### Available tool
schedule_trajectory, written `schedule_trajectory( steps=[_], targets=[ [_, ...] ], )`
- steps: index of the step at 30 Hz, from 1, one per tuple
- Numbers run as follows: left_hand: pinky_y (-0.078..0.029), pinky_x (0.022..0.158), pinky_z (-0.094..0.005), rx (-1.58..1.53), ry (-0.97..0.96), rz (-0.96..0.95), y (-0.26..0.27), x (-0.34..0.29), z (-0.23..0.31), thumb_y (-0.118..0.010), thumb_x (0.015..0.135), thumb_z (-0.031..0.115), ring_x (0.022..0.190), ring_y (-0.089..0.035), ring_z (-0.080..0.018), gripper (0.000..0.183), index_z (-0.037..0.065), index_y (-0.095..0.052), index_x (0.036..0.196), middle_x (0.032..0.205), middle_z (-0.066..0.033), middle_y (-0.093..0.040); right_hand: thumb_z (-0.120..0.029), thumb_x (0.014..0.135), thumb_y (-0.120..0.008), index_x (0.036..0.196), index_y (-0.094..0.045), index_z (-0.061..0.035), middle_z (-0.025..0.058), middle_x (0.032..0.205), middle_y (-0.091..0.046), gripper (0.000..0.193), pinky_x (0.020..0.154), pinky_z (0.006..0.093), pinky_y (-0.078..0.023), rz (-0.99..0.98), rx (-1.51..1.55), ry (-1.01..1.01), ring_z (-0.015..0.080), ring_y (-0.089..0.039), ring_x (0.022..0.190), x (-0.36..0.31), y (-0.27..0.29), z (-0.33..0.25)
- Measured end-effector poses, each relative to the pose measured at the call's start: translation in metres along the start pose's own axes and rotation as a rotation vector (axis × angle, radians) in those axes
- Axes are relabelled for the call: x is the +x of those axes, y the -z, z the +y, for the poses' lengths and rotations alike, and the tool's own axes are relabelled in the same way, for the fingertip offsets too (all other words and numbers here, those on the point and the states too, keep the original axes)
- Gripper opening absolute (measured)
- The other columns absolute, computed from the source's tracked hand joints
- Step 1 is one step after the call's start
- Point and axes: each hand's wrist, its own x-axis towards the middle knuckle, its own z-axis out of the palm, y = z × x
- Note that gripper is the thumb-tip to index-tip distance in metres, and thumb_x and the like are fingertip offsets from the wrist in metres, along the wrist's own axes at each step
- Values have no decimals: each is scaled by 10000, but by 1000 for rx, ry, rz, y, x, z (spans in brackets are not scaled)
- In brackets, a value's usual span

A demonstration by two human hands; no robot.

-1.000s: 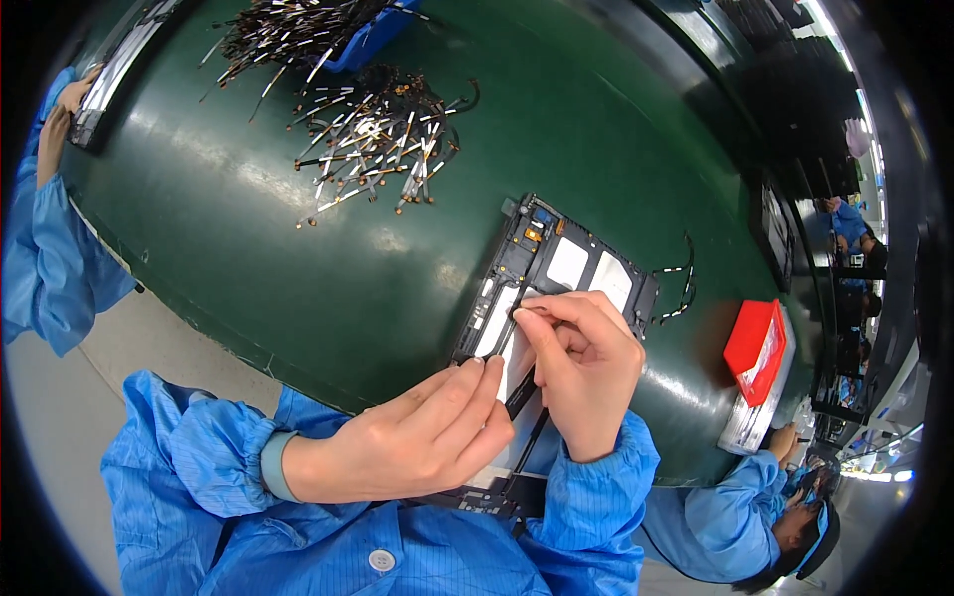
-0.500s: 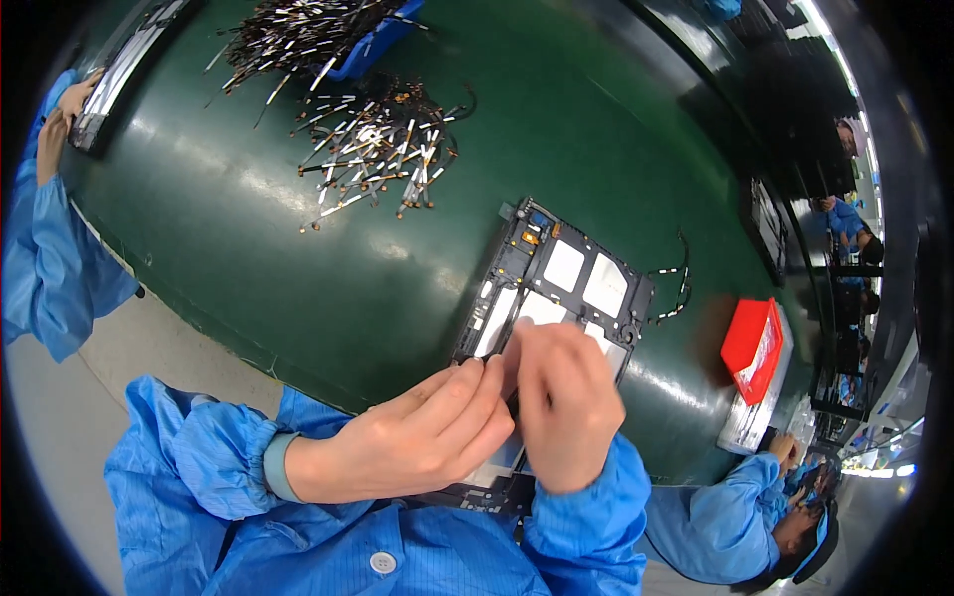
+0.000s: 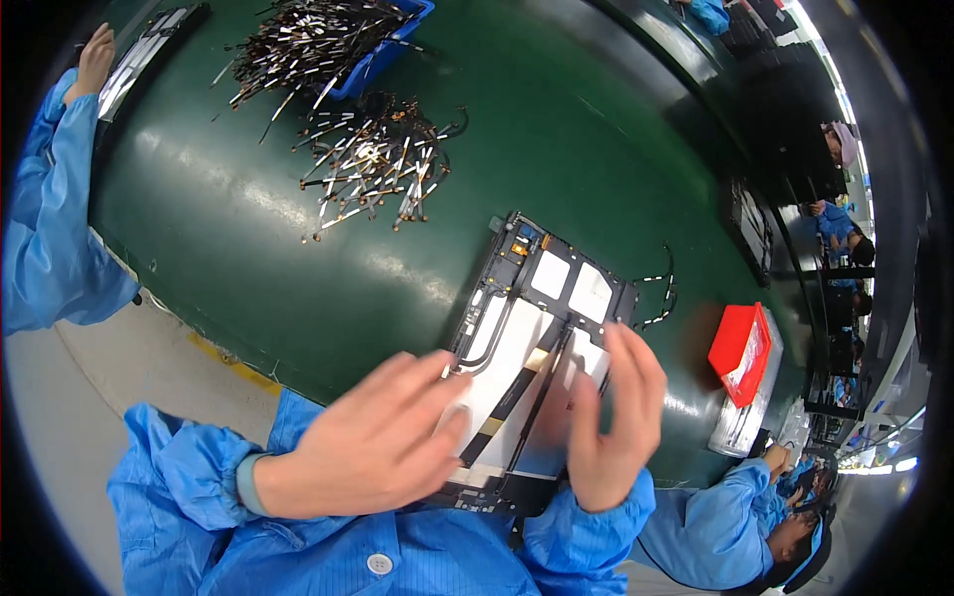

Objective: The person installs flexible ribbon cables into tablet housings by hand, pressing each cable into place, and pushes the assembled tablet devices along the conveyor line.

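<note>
Left hand (image 3: pixel 360 439) slants over left edge of tablet chassis (image 3: pixel 521 333), fingers extended; right hand (image 3: pixel 614 432) upright by right edge, thumb apart; both released.

Near the close edge of the tabletop (image 3: pixel 328 318), the blurred left hand (image 3: pixel 368 432) spreads its fingers loosely; the right hand (image 3: pixel 618 427) parts its thumb from its fingers. Blue sleeves (image 3: pixel 184 462) cover both forearms.
</note>
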Motion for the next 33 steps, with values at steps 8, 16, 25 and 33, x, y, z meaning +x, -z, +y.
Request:
schedule_trajectory(
  steps=[8,16,25,33],
  targets=[
    [-277,1111,-563,-184,275,-167,0,-17,-3,-656,822,342,1312,-393,-429,619,-71,-521,1262,1374,-230,-471,-85,953,-487,1422,-384,41,241,1449,-420,496,1091,388,-338,-62,276,-404,344,-413,1351,-94,-1,23],
    [-445,1006,-395,-1188,407,181,-12,34,-17,-605,915,115,1226,-521,-308,491,-31,-447,1357,1394,-207,-467,18,847,-556,1520,-221,-41,161,1550,-288,755,918,216,-429,334,1015,-543,190,-441,1297,-56,18,16],
    [-559,814,-321,-1206,647,-225,12,79,-56,-599,879,135,903,-697,-253,488,-122,-468,1272,1009,-198,-698,42,820,-610,1498,-196,-24,254,1538,-257,797,1137,449,-283,263,836,-249,342,-314,1412,-50,37,31],
    [-556,827,-334,-1015,607,-332,16,78,-55,-628,818,148,952,-702,-294,500,-141,-507,1208,959,-255,-699,47,814,-613,1500,-186,-29,267,1539,-241,812,1129,463,-296,220,805,-232,363,-311,1408,-53,37,25]
  ],
)
